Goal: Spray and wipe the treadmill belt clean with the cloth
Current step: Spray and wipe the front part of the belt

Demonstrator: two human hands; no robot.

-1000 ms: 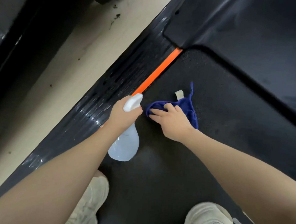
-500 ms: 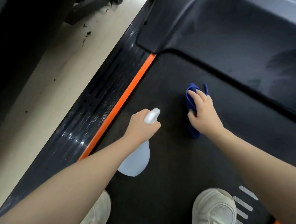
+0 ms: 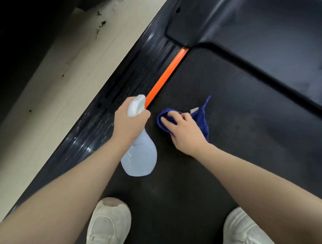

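Cloth (image 3: 202, 119), bunched blue microfibre pressed flat on the treadmill belt (image 3: 239, 106) under the right hand (image 3: 185, 131), lies at three o'clock from the left hand (image 3: 128, 123), whose fingers clamp the spray bottle (image 3: 139, 157) neck, nozzle toward twelve beside the orange strip (image 3: 167, 76).

- The treadmill belt (image 3: 230, 113) under me is black and finely textured, running from my feet to the dark front cover (image 3: 269, 34).
- My blue cloth (image 3: 202, 119) lies bunched directly on the belt, near its left edge, pressed down under my right hand (image 3: 185, 130).
- Both my white shoes (image 3: 109, 224) stand on the belt.
- An orange strip (image 3: 165, 78) borders the belt's left edge; beside it runs a glossy ribbed side rail (image 3: 121, 95).
- The rail sits on pale flooring (image 3: 48, 81) marked with dark specks.
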